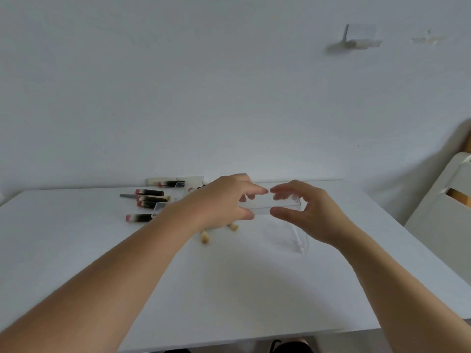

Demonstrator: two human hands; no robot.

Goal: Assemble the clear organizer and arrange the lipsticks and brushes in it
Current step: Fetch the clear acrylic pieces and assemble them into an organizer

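**Clear panel held over the table, clutter close by**

Head view: our left hand (224, 200) and right hand (303, 212) pinched the clear organizer (270, 207) panel between fingertips, above the table (229, 289). We judged a slip likely; the acrylic looked slick. Lipsticks (149, 198) lay just left, brushes (205, 236) partly under our left wrist, crowding the set-down.

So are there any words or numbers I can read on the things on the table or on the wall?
None can be read.
Lipsticks: black and pink tubes, blurred, no lettering shows.
Clear organizer between the left hand and right hand: plain, no label visible.
Wall fixture: blurred, no text shows.
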